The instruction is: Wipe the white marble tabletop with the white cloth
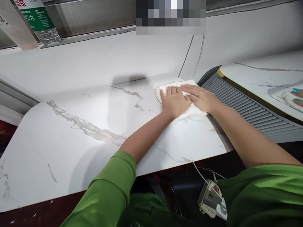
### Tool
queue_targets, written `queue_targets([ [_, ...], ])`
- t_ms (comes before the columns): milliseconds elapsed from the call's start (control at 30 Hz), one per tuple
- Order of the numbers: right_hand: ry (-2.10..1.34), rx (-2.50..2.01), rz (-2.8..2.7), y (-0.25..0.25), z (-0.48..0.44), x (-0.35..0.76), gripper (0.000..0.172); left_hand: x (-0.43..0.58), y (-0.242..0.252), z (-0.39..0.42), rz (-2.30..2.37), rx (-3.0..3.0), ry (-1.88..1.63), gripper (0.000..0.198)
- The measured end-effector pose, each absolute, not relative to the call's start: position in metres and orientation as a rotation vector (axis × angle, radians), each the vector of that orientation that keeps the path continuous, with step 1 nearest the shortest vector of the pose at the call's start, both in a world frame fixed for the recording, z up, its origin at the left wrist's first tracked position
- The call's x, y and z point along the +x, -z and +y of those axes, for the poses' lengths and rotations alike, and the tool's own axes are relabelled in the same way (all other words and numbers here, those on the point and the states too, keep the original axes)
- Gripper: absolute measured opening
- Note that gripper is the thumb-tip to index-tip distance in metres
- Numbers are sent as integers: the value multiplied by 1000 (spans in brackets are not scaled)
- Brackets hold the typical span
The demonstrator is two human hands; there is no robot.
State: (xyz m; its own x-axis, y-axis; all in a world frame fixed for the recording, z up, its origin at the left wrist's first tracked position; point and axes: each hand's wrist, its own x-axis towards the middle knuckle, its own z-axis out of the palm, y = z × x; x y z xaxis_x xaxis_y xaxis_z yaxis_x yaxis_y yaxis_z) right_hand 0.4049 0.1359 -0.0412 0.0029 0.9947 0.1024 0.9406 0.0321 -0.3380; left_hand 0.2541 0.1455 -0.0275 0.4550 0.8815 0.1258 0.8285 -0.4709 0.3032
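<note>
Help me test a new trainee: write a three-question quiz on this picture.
1. True or false: the left hand and the right hand both lie flat on the white cloth.
2. Where does the water bottle stand? A: on the ledge at the upper left. B: on the table beside the cloth. C: on the floor.
3. Fill in: the person's sleeves are ____ in colour.
Key: 1 true; 2 A; 3 green.
</note>
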Motion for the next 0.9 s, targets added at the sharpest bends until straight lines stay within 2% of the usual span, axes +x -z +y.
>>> queue_targets([
  [900,-250,-2000,-1954,25,234,367,51,238,29,250,1518,2500,-466,47],
])
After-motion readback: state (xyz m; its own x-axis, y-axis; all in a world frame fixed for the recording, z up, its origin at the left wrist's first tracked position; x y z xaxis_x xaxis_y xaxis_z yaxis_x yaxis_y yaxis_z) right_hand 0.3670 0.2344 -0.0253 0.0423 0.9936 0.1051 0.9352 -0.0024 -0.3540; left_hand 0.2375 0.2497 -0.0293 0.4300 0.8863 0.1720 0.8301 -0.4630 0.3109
